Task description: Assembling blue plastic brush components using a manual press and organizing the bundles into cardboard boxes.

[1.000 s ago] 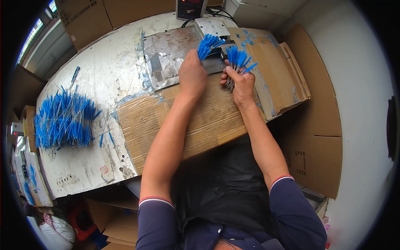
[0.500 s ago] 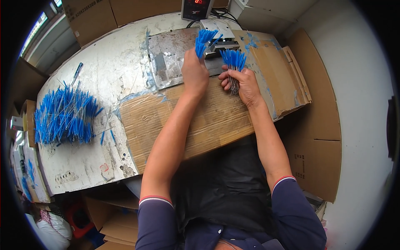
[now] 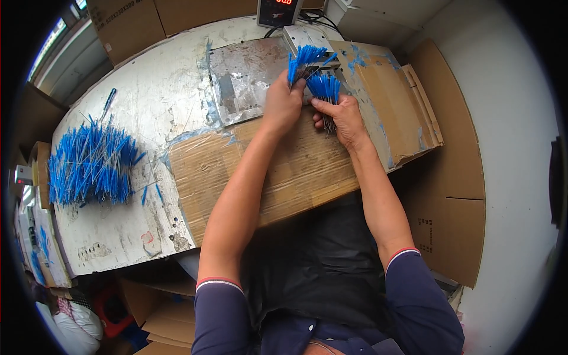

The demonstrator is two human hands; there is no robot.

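Observation:
My left hand is closed round a bundle of thin wire brushes with blue ends, which fan out above the fist. Close by on its right, my right hand grips a second bundle of the same blue-ended wire brushes. Bare wire stems hang below the right fingers. The two bundles are side by side, nearly touching; whether they meet I cannot tell. Behind them stands a small metal machine, partly hidden by the blue ends. A big heap of the brushes lies at the left of the table.
Flattened cardboard covers the table's near edge, and a metal plate lies beyond it. A display box with red digits stands at the back. At right is a cardboard box. A pen lies above the heap.
My left hand has shifted right and my right hand slightly left, bringing the two bundles together. The red digits on the display have changed.

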